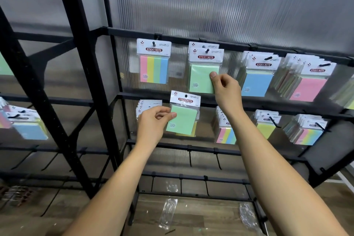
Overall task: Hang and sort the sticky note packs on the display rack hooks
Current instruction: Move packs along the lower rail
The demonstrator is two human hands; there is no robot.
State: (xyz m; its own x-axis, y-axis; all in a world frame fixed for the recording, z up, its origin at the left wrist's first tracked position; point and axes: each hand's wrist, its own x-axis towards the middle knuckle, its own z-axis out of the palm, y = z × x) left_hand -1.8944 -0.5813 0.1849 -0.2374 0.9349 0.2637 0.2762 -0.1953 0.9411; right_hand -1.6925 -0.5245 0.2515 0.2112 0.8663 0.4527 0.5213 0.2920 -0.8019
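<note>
Black metal fills the frame: the display rack (80,74) runs from the upper left down to the lower right, its crossbars carrying rows of hooks against a ribbed translucent back panel (210,2). Along the top bar, centre to right, hang the packs: a four-colour striped pack (153,65), then a green hung pack (204,74) on its hook (206,51) with another card just behind it, then a blue stack (256,82) and a pink stack (308,88). Lower bar, right of centre, more striped and yellow packs (bunched tight, hard to count). Down at the bottom of the frame, wood-look floor (191,214) with clear plastic wrappers (169,212) lying on it.

Both forearms reach up from the bottom edge. Right hand (226,90), centre of frame, fingers curled, thumb and fingers pinching the lower right corner of the green hung pack. Left hand (153,124), just below and to the left, pinches the left edge of a loose green pack (183,119), held upright in front of the lower bar, its punched hole free of any hook, with a yellow pack showing behind it.
</note>
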